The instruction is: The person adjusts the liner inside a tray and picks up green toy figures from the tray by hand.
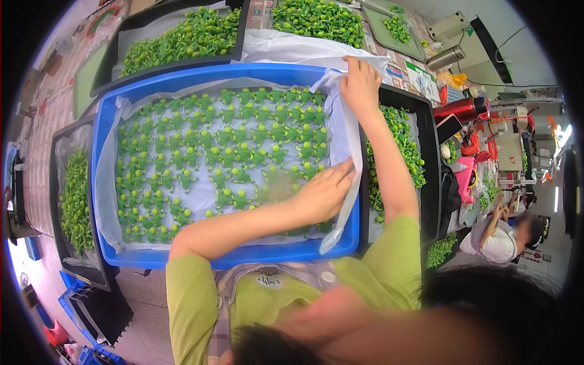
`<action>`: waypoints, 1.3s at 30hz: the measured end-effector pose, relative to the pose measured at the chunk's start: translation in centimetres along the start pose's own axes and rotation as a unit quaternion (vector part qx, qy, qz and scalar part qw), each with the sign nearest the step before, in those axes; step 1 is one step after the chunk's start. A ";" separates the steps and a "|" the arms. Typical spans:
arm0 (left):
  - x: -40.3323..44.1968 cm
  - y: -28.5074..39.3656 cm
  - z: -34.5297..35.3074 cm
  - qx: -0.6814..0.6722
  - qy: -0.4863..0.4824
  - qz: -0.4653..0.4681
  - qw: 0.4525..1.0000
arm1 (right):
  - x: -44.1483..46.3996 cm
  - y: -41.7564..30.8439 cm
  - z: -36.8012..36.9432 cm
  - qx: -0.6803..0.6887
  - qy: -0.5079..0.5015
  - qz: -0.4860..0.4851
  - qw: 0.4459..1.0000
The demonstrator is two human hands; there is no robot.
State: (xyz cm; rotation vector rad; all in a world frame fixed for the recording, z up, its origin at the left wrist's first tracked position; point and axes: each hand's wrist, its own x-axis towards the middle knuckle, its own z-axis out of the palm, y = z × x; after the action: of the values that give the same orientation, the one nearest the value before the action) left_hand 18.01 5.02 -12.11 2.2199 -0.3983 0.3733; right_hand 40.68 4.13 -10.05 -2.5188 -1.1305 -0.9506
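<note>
A blue tray (201, 74) lined with a white sheet (348, 137) lies in front of me. Rows of small green pieces (243, 131) with round yellow-green tops stand on the sheet; they look like little figures or plants, and I cannot make out their exact kind. My left hand (325, 191) reaches across the tray, its fingers closed at the sheet's raised right edge. At the far right corner, my right hand (362, 88) is closed on the same sheet, thumb side partly hidden. My left forearm covers some near pieces.
Black trays heaped with similar green pieces stand at the back (182, 39), left (76, 201) and right (395, 146). A red flask (462, 111) and a phone (449, 129) lie to the right. Further off, a person in a white top (496, 240) sits working.
</note>
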 end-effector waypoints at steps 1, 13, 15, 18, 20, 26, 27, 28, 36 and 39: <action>0.2 0.0 0.0 -0.002 0.001 0.000 1.000 | 0.4 -0.8 -1.1 -0.002 -0.002 -0.002 1.000; -1.3 -3.9 -2.9 -0.104 0.018 -0.038 0.994 | -1.9 -3.6 3.4 0.081 -0.328 -0.071 0.938; -1.5 -5.5 -4.1 -0.146 0.041 -0.082 0.985 | -2.2 -3.8 3.6 0.078 -0.337 -0.060 0.936; -1.5 -5.9 -7.2 -0.212 -0.015 -0.247 0.946 | -2.2 -4.5 2.9 0.065 -0.322 -0.049 0.943; -2.1 -6.4 -7.8 -0.193 -0.031 -0.270 0.943 | -1.8 -4.8 2.4 0.052 -0.343 -0.044 0.937; -3.6 -5.4 -7.4 -0.337 0.000 -0.350 0.874 | -1.7 -4.7 2.7 0.051 -0.357 -0.043 0.932; -3.6 -4.8 -7.8 -0.342 -0.020 -0.348 0.872 | -1.7 -4.7 2.5 0.062 -0.345 -0.038 0.936; -3.8 -4.4 -8.1 -0.340 -0.017 -0.351 0.873 | -1.7 -4.8 2.5 0.066 -0.343 -0.041 0.936; -6.0 -2.3 -9.8 -0.446 -0.020 -0.421 0.790 | -2.1 -4.7 2.8 0.077 -0.334 -0.045 0.938; -6.4 -2.0 -11.3 -0.487 0.014 -0.447 0.750 | -1.8 -3.9 2.6 0.152 -0.303 -0.061 0.939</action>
State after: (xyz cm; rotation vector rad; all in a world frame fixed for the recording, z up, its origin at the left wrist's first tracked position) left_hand 11.56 16.00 -9.10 1.1315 0.4485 -0.2967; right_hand 38.21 6.85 -13.45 -2.5528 -1.4676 0.0225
